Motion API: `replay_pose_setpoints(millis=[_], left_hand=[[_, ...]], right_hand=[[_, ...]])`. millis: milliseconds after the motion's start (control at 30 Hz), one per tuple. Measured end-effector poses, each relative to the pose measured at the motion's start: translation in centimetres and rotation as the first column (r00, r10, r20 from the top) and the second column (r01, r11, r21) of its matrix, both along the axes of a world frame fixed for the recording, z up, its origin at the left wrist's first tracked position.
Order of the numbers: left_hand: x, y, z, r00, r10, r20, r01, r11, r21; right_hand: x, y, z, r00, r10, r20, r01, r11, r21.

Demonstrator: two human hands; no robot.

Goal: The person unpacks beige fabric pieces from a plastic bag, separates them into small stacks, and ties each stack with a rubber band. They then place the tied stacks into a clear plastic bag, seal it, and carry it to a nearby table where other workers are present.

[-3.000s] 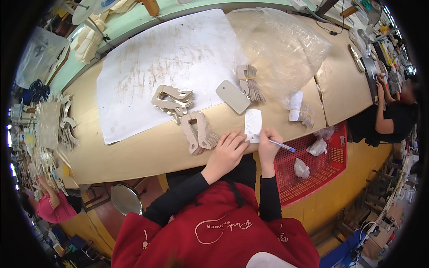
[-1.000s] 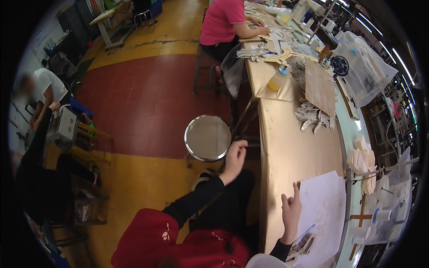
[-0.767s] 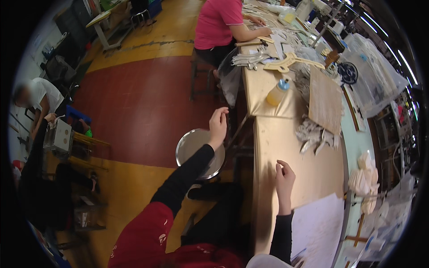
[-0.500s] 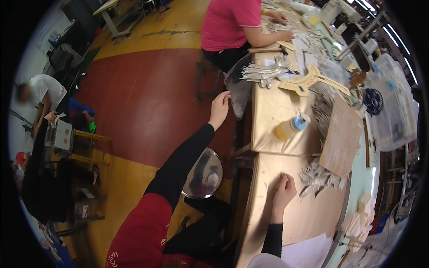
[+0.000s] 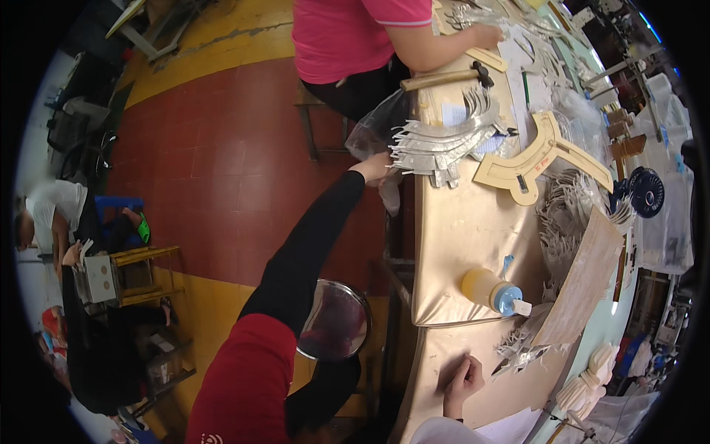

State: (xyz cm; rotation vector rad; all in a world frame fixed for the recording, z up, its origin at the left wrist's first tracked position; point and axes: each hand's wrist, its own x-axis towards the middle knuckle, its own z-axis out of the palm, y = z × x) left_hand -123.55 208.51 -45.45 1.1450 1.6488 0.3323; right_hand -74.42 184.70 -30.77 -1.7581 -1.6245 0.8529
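Reaching out to the far side with the left hand (image 5: 373, 167), right up against the stack of silvery curved strips (image 5: 447, 139) at the left edge of the counter (image 5: 444, 255)! Cannot see the fingertips past the strip ends, so cannot tell whether gripping or only touching. Just beside, hanging off that left edge, a clear plastic bag (image 5: 368, 137), pale and bunched toward the bottom; cannot make out any contents. Back at the near end, keeping close to the counter with the right hand (image 5: 464, 376), fingers curled closed. Between the two hands, a clear bottle (image 5: 483, 287) with amber liquid inside, topped by a blue cap and white tip. Over to the right, a flat board (image 5: 580, 280) against a heap of grey strips (image 5: 563, 214). Farther right, a big see-through plastic bag (image 5: 665, 240), too hazy to read inside.
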Motion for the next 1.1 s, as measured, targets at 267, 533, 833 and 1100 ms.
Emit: replay_pose_setpoints(millis=[267,533,833,1100], left_hand=[[5.2,-1.4,-2.6,0.547,-0.551,-0.63,0.538,0.808,-0.239],[5.8,-4.8,-5.3,0.658,-0.614,-0.436,0.636,0.763,-0.115],[0.4,-6.6,4.0,0.887,0.434,0.155,-0.459,0.802,0.382],[6.7,-16.5,13.7,0.422,0.43,0.798,-0.888,0.375,0.268]], right_hand=[[0.4,-0.2,-0.9,0.998,0.01,0.068,-0.016,0.995,0.097],[1.0,-0.2,-0.9,0.995,0.065,0.077,-0.071,0.994,0.08],[0.3,0.3,-0.4,0.999,0.026,0.02,-0.027,0.999,0.043],[0.6,0.5,-1.2,0.987,0.096,-0.132,-0.09,0.995,0.046]])
